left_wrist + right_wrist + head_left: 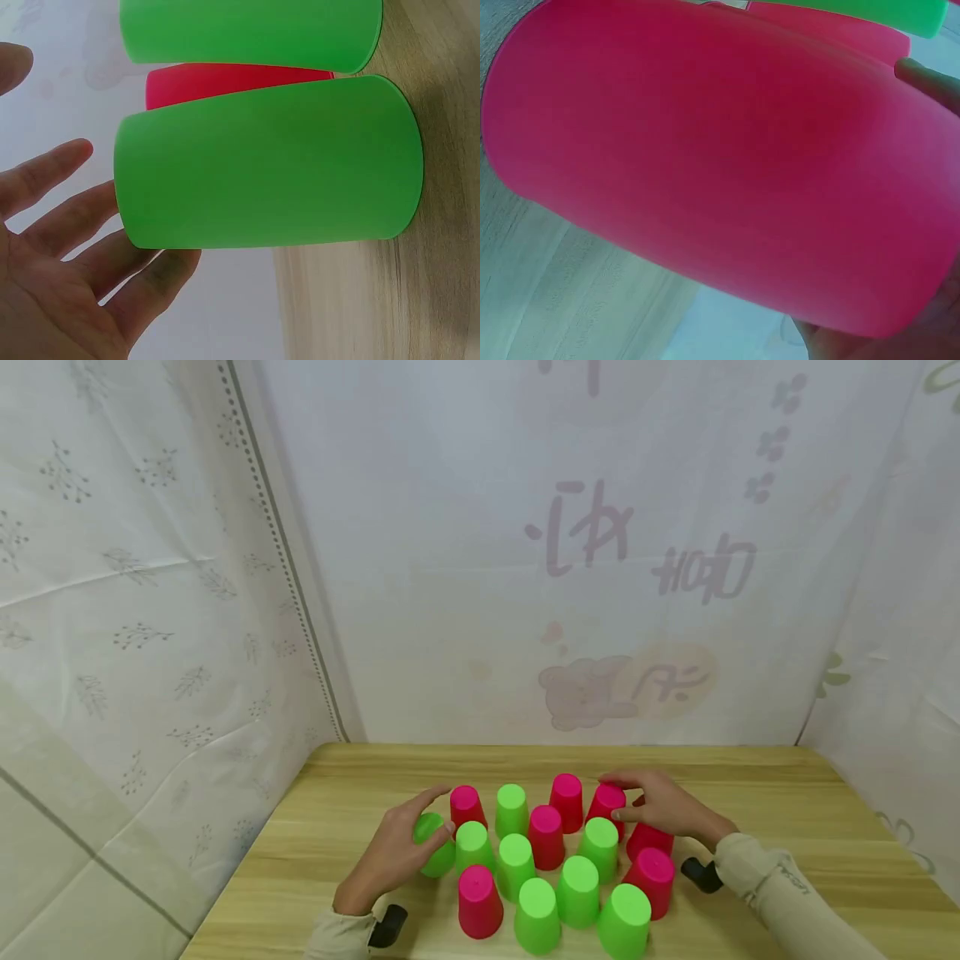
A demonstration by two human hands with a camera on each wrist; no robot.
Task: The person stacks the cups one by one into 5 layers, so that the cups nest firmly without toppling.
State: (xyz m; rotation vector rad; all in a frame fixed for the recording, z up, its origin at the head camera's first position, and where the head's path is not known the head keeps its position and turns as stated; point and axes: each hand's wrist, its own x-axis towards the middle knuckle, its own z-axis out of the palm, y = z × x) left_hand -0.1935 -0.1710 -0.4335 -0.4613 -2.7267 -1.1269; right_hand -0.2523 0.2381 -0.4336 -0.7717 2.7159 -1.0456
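Upside-down green and pink plastic cups stand in a loose cluster. My left hand (397, 843) lies against its left side, fingers spread behind a green cup (270, 165) and thumb apart from it in the left wrist view. That hand's index fingertip reaches close to a pink cup (467, 807). On the right, my right hand (663, 806) arches over the back corner, with straight fingers behind a pink cup (606, 803) and the thumb at its near side. Another pink cup (649, 841) stands partly hidden under this hand; a pink cup (720, 165) covers most of the fingers in the right wrist view.
Near the front edge stand a pink cup (480, 902), green cups such as the one (537, 917) beside it, and a pink cup (651, 883) at right. The wooden table (787, 860) meets a printed cloth (450, 610) at the back and sides.
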